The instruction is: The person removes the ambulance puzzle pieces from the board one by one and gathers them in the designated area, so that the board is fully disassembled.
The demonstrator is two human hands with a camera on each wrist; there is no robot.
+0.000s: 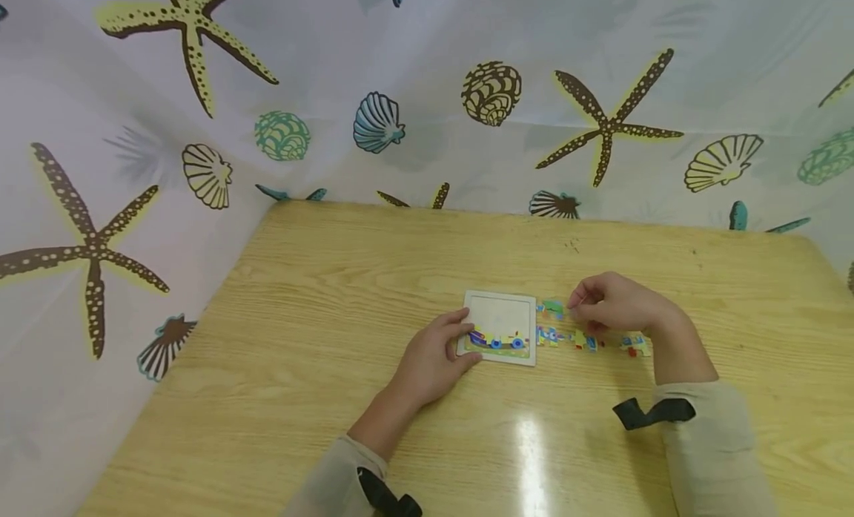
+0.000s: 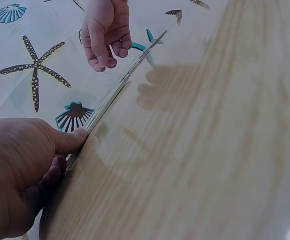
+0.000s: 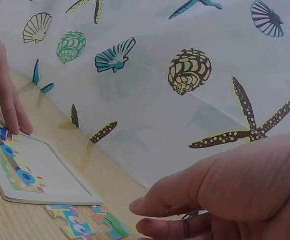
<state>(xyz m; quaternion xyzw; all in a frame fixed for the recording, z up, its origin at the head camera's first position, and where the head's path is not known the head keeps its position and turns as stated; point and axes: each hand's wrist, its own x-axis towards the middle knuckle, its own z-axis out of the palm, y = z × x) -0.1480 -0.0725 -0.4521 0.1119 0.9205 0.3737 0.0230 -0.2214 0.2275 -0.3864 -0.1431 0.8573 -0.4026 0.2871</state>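
A square, white-rimmed puzzle board [image 1: 500, 309] lies on the table, with a colourful joined strip of jigsaw pieces [image 1: 497, 342] along its near side. My left hand [image 1: 427, 365] holds the board at its left side, fingers on the rim and thumb at the near left corner. Just right of the board, my right hand [image 1: 620, 302] hovers with fingers loosely bent and a gap between thumb and forefinger. Nothing shows between them. Beneath and beside it lie loose jigsaw pieces: a green one [image 1: 553, 308], a blue-and-yellow one [image 3: 74, 222], and others farther right [image 1: 635, 345].
The wood-grain table [image 1: 320, 280] spreads around the board. A white curtain [image 1: 427, 57] printed with starfish and shells hangs along its far and left edges. Dark straps [image 1: 654, 413] sit on both sleeves.
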